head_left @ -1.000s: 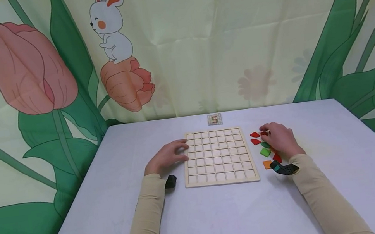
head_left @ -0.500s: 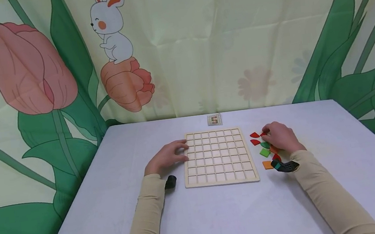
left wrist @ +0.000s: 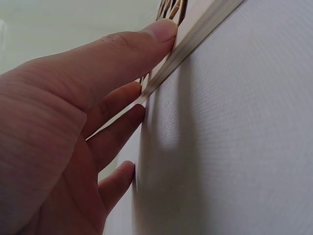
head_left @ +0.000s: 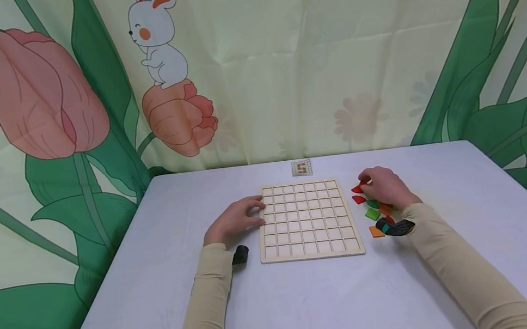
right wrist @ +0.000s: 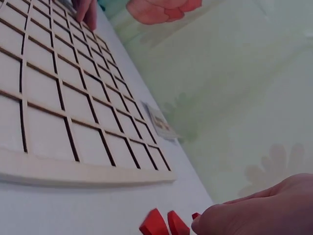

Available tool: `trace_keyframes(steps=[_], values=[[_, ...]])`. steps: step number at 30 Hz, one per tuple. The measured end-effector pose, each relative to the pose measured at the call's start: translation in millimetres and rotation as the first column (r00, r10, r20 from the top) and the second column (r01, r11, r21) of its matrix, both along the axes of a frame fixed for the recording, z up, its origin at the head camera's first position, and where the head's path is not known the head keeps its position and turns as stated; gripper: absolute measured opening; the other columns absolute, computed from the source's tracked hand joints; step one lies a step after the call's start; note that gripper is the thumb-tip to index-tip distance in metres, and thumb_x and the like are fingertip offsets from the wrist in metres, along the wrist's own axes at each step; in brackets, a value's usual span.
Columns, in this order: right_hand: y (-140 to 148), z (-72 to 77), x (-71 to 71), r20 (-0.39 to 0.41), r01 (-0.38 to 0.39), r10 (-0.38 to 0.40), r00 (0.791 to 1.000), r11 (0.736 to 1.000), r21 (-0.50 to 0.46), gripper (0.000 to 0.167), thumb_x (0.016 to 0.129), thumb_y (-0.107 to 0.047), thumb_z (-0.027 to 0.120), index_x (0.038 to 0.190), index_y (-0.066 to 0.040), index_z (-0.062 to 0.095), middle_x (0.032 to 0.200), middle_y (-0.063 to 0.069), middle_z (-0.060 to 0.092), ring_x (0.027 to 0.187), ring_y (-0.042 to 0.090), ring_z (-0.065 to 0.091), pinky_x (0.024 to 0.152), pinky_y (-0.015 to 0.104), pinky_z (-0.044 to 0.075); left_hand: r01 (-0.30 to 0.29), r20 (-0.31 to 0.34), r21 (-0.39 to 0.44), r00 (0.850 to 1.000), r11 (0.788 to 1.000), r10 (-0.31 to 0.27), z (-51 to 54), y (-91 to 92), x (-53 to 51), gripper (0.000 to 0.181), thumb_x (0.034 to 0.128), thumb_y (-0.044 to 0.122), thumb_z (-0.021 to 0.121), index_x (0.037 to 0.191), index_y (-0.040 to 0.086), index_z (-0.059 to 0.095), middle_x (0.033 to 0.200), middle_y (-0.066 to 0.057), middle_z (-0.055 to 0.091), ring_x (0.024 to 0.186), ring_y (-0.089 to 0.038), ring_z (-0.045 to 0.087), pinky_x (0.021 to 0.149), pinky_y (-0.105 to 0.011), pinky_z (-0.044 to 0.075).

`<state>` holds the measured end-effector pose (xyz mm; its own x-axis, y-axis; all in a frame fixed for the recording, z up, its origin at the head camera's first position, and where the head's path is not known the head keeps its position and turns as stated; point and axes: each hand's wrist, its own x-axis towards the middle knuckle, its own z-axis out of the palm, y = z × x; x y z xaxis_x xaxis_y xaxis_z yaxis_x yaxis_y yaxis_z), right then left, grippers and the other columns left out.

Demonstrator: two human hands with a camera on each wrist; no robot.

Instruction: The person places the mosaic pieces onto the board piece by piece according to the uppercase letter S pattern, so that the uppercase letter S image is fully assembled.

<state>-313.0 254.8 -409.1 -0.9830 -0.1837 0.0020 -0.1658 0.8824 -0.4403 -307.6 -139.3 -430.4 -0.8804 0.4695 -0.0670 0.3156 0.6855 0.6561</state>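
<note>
The wooden grid board (head_left: 309,220) lies flat on the table, and its squares hold nothing. At its left edge, my left hand (head_left: 234,222) rests with loosely bent fingers; in the left wrist view the thumb of that hand (left wrist: 93,103) lies on the board's rim (left wrist: 188,41). Right of the board, my right hand (head_left: 386,187) pinches a small red piece, mostly covered by the fingers. In the right wrist view a bit of this red piece (right wrist: 195,215) shows at the thumb of the hand (right wrist: 264,210), beside two other red pieces (right wrist: 155,223).
Nearer the person than the right fingertips lie a red piece (head_left: 359,199), a dark green one (head_left: 372,204), a light green one (head_left: 372,214) and an orange square (head_left: 377,232). A small patterned card (head_left: 301,168) lies behind the board. A printed curtain (head_left: 282,74) hangs beyond the table.
My right hand has moved a little left and away from the person, taking a red piece toward the leftmost red ones. The left hand has stayed at the board's edge.
</note>
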Motion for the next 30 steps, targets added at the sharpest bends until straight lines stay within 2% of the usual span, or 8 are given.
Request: trace_keyframes(steps=[3, 7, 16, 21, 30], values=[[-13.8, 2.4, -0.4, -0.002, -0.059, 0.059, 0.998, 0.997, -0.044, 0.032, 0.093, -0.009, 0.062, 0.12, 0.009, 0.061, 0.11, 0.023, 0.063, 0.093, 0.032, 0.06, 0.079, 0.044, 0.055, -0.001, 0.0, -0.001, 1.0, 1.0, 0.001, 0.6, 0.5, -0.6, 0.043, 0.0861, 0.021, 0.076, 0.125, 0.009, 0.064, 0.151, -0.001, 0.043, 0.143, -0.021, 0.032, 0.116, -0.037, 0.028], [-35.2, 3.3, -1.2, -0.055, -0.17, 0.167, 0.984, 0.984, -0.05, 0.027, 0.092, -0.007, 0.064, 0.115, 0.006, 0.064, 0.103, 0.016, 0.063, 0.09, 0.027, 0.061, 0.076, 0.04, 0.054, -0.006, 0.007, 0.005, 1.0, 1.0, 0.006, 0.6, 1.8, -1.2, 0.043, 0.0858, 0.021, 0.077, 0.125, 0.009, 0.064, 0.151, -0.001, 0.043, 0.143, -0.022, 0.032, 0.116, -0.038, 0.029], [-76.6, 1.1, -10.6, -0.118, -0.327, 0.329, 0.937, 0.944, 0.038, 0.022, 0.09, -0.006, 0.067, 0.11, 0.002, 0.068, 0.098, 0.011, 0.064, 0.09, 0.025, 0.061, 0.08, 0.04, 0.054, -0.018, 0.009, -0.004, 1.0, 1.0, 0.018, 1.0, 0.9, 1.5, 0.044, 0.086, 0.02, 0.077, 0.126, 0.008, 0.063, 0.152, -0.001, 0.043, 0.143, -0.021, 0.032, 0.116, -0.037, 0.028], [-87.4, -2.8, -14.9, -0.116, -0.349, 0.351, 0.929, 0.936, 0.037, 0.022, 0.09, -0.006, 0.067, 0.111, 0.001, 0.068, 0.1, 0.012, 0.064, 0.093, 0.026, 0.061, 0.083, 0.041, 0.053, -0.031, 0.022, -0.002, 0.999, 1.0, 0.031, 0.8, 1.3, 2.5, 0.042, 0.0861, 0.019, 0.076, 0.125, 0.009, 0.064, 0.152, -0.001, 0.042, 0.143, -0.021, 0.032, 0.116, -0.037, 0.028], [-93.4, -7.7, -18.9, -0.102, -0.337, 0.334, 0.937, 0.941, -0.02, 0.021, 0.09, -0.004, 0.066, 0.11, 0.001, 0.068, 0.1, 0.011, 0.064, 0.092, 0.027, 0.06, 0.083, 0.041, 0.053, -0.028, 0.013, -0.011, 1.0, 1.0, 0.028, 0.3, 1.7, 0.8, 0.042, 0.0863, 0.021, 0.076, 0.125, 0.01, 0.064, 0.152, 0.001, 0.042, 0.143, -0.019, 0.032, 0.116, -0.035, 0.028]])
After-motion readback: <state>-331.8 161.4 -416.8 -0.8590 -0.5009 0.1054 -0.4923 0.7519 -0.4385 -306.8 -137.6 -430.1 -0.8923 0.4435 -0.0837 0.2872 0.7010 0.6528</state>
